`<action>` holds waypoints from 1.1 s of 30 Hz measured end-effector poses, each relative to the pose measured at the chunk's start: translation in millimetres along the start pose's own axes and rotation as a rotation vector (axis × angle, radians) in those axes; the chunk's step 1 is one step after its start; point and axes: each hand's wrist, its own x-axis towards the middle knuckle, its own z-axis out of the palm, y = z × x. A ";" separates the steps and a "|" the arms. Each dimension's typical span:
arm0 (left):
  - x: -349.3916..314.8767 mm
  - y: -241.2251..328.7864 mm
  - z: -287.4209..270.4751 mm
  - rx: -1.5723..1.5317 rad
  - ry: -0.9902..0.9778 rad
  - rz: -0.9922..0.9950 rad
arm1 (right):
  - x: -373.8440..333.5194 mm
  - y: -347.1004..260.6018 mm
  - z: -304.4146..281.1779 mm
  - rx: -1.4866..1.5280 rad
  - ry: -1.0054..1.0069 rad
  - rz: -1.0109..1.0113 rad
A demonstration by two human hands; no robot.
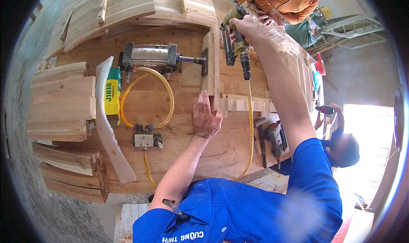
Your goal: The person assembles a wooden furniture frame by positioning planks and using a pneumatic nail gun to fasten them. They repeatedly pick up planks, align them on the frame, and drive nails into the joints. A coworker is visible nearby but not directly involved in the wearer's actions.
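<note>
My right hand (249,28) grips a pneumatic nail gun (234,38) held against the upper part of a wooden panel (232,79) on the workbench. A yellow air hose (250,128) hangs from the gun. My left hand (205,117) lies flat on the bench, fingers pressed against the edge of an upright wooden block (209,68) beside the panel. A pneumatic clamp cylinder (149,55) pushes its rod against that block from the left.
Stacked wood planks (61,102) lie at left, with a yellow box (112,92) and a white curved strip (111,145). A valve with yellow tubing (146,138) sits on the bench (213,153). A power drill (275,138) lies at right. Another person in orange (285,2) stands opposite; a third person (343,147) works at right.
</note>
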 end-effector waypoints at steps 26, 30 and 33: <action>-1.4 -3.2 -0.6 -0.021 0.026 0.020 | -19.8 -16.4 4.7 -0.106 -0.013 0.032; 0.6 1.4 -5.3 -0.053 0.018 0.024 | -52.3 -11.0 -22.3 -0.003 -0.064 -0.007; 1.6 1.1 -2.0 -0.083 0.053 0.038 | -103.9 9.8 -42.7 0.028 -0.035 -0.055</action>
